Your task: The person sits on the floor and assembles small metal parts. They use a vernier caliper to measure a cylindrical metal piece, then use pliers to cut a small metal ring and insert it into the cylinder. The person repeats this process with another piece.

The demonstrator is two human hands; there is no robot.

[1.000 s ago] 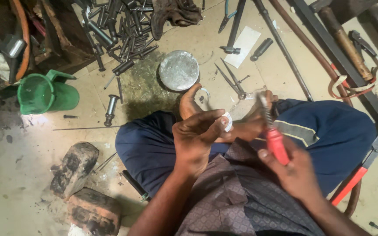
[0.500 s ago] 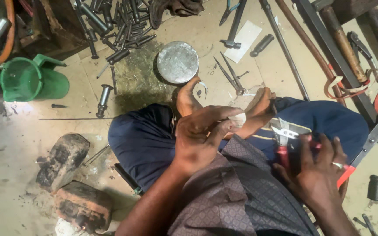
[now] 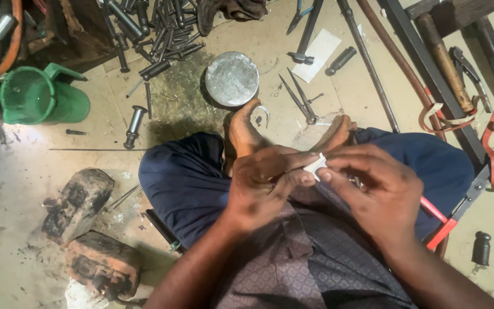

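I sit cross-legged on the floor in dark blue trousers. My left hand (image 3: 264,182) and my right hand (image 3: 375,191) meet over my lap. Both pinch a small white piece (image 3: 315,165) between their fingertips. Its shape is mostly hidden by my fingers. A red-handled tool (image 3: 434,213) lies by my right thigh, partly under my right hand. My bare feet (image 3: 242,129) rest on the floor just beyond the hands.
A round metal disc (image 3: 231,79) lies ahead of my feet, with a pile of dark steel pins (image 3: 150,34) behind it. A green jug (image 3: 35,97) stands at the left. Two sooty bricks (image 3: 78,203) lie near my left knee. Dividers (image 3: 301,97), rods and a hammer (image 3: 444,63) lie at the right.
My right hand has let go of the red-handled tool and come up to the small white piece. My left hand still holds that piece.
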